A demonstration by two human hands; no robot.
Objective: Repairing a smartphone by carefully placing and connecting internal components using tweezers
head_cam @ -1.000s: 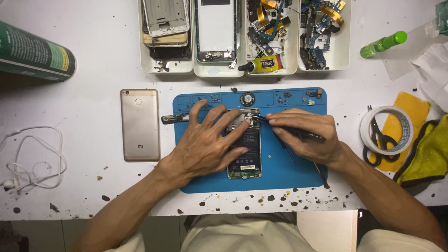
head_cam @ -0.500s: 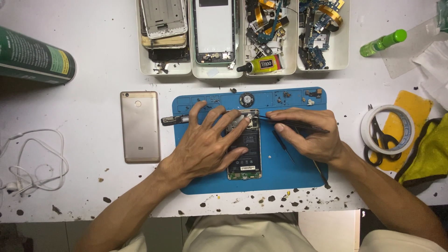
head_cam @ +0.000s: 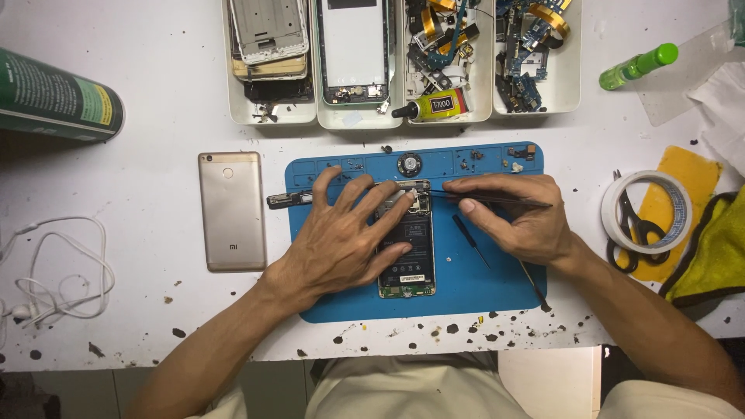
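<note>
An opened phone (head_cam: pixel 407 256) with its black battery showing lies on a blue work mat (head_cam: pixel 497 271). My left hand (head_cam: pixel 341 237) rests flat on the phone, fingers spread, pinning it down. My right hand (head_cam: pixel 520 217) holds thin black tweezers (head_cam: pixel 497 199), whose tips reach the top end of the phone near the camera area. A small black screwdriver (head_cam: pixel 470 240) lies on the mat beside my right hand.
A gold phone back cover (head_cam: pixel 231 209) lies left of the mat. White trays (head_cam: pixel 403 116) of phone parts and a glue tube (head_cam: pixel 434 105) stand behind. Tape roll with scissors (head_cam: pixel 644 213), yellow cloth (head_cam: pixel 710 248), green bottle (head_cam: pixel 638 66), green can (head_cam: pixel 58 97), white earphones (head_cam: pixel 54 271).
My right hand has shifted slightly, turning the tweezers flatter toward the phone's top edge. My left hand stays pressed on the phone.
</note>
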